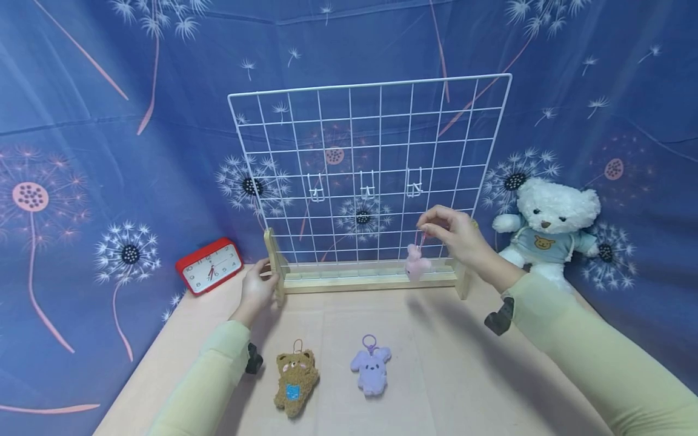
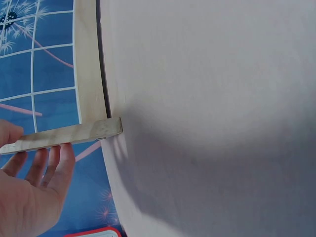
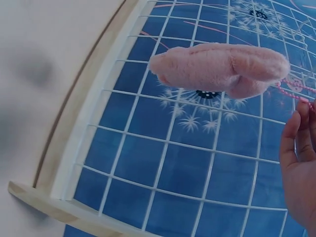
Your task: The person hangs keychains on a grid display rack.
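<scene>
R sleeve [image 1: 594, 351] nearest cam. R hand [image 1: 455, 236] pinches pink toy [image 1: 417, 264] by its cord [image 3: 289, 93], toy hanging below fingers; L hand [image 1: 257, 287] grips stand post [image 1: 274, 257]. Looks early: 3 hooks [image 1: 368, 192] above R hand bare, brown bear [image 1: 297, 381] & purple toy [image 1: 373, 372] on surface [image 1: 425, 357], nearer than hands. Clock [image 1: 209, 266] left of L hand, white bear [image 1: 551, 224] right of R hand; nothing seen betw. R hand & hooks.

Pink plush charm [image 1: 417, 264] dangles before upright, wooden-footed white grid rack [image 1: 349, 285].
</scene>
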Demonstrator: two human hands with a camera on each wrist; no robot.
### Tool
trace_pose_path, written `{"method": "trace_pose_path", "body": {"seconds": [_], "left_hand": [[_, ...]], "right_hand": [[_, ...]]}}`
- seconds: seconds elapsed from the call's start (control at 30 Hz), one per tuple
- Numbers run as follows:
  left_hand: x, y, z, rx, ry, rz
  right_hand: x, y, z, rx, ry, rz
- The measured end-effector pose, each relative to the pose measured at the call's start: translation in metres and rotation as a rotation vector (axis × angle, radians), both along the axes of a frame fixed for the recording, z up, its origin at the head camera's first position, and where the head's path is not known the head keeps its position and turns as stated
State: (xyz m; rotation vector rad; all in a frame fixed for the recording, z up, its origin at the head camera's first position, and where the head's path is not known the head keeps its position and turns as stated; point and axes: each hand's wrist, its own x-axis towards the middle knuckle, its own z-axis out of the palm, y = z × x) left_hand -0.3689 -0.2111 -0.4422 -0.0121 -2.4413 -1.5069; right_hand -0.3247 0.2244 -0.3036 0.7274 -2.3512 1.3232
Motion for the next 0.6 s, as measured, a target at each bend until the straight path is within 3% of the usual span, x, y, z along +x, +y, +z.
{"method": "trace_pose_path", "body": {"seconds": [0.6], "left_hand": [[-0.002, 0.000, -0.003, 0.019, 0.010, -0.003]], "right_hand": [[0.000, -0.004, 0.029, -0.006, 0.148, -0.130]]}}
